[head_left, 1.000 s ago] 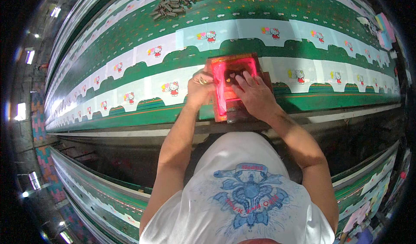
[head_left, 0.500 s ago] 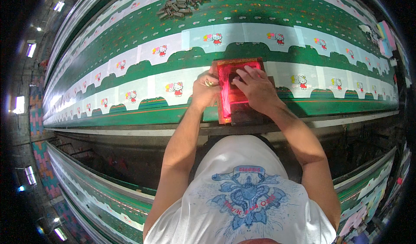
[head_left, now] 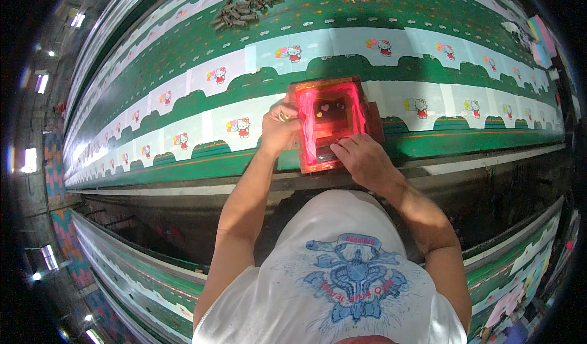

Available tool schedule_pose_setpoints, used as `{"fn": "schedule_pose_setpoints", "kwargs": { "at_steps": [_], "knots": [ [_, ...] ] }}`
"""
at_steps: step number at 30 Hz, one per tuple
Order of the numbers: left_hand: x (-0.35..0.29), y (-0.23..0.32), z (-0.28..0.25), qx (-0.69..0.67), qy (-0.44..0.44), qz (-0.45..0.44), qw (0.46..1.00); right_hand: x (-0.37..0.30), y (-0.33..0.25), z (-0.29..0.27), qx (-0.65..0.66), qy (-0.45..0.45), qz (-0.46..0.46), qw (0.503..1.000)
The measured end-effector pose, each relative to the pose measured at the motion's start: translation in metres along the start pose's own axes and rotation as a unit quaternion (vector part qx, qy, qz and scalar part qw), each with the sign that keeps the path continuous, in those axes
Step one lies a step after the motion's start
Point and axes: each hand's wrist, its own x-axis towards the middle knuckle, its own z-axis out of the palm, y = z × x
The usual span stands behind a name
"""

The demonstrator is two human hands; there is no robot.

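Note:
A red-framed printing screen (head_left: 333, 121) lies flat on a long green table (head_left: 391, 14), over a row of white fabric panels (head_left: 238, 124) printed with small cartoon cats. My left hand (head_left: 278, 127) grips the screen's left edge. My right hand (head_left: 361, 157) rests on the screen's near end, fingers pressed down on something hidden under them. Through the pink mesh I see small heart shapes.
A heap of small dark brown blocks (head_left: 244, 11) lies on the far side of the table. Coloured cloths (head_left: 541, 41) are stacked at the far right. A second printed table (head_left: 147, 264) runs below, beside my body. Lamps glow at the left.
The screen has been shifted to the right along the fabric row, onto another panel. My right hand has pulled back from the screen's middle to its near end.

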Motion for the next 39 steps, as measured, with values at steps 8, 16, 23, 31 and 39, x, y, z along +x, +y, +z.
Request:
{"fn": "schedule_pose_setpoints", "kwargs": {
  "at_steps": [8, 16, 23, 31, 39],
  "knots": [
    [0.006, -0.005, 0.001, 0.174, 0.0, 0.182, 0.968, 0.054, 0.046, -0.008, 0.071, -0.058, 0.041, 0.995],
    [0.01, -0.013, -0.006, 0.183, -0.006, 0.107, 0.977, 0.104, 0.083, 0.009, 0.057, 0.038, 0.08, 0.994],
    [0.007, -0.015, -0.005, 0.202, 0.006, 0.109, 0.973, 0.069, 0.035, 0.024, 0.015, 0.0, 0.124, 0.992],
    [0.009, -0.016, -0.009, 0.238, 0.012, 0.105, 0.966, 0.009, -0.036, 0.02, -0.003, -0.052, 0.132, 0.99],
    [0.003, 0.008, 0.003, 0.276, 0.014, 0.075, 0.958, -0.008, -0.043, 0.018, 0.05, -0.005, 0.131, 0.99]
  ]
}}
